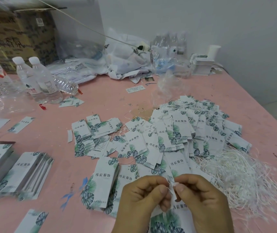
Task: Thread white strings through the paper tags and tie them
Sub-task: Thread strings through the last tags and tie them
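Hands at work, bottom centre of the frame, above a pink tabletop (100, 91): left hand (144, 200) and right hand (205, 202) both curled, thumb and fingers of each pinching a thin white string (171, 190) at the top edge of a white paper tag printed with green leaves (169, 216). Tag held between the two hands, its lower part showing below the knuckles; hole hidden behind the fingertips, so threaded or not cannot be told.

Heap of matching leaf-printed tags (176, 132) spread across centre and centre right, many seemingly already strung. Tangle of loose white strings (238, 174) at lower right, just beside the right hand. Neat stacks of unstrung tags (25, 174) at lower left. Clear plastic water bottles with white caps (38, 78) at upper left, in front of a brown cardboard box (16, 37); crumpled white plastic bags (126, 59) at top centre.

Likely step: feeding or knotting the string at the tag's hole. Best done with the pinch kept close to the hole, both string ends drawn even before tightening, tag held flat rather than bent, knot pulled snug without tearing the paper edge.
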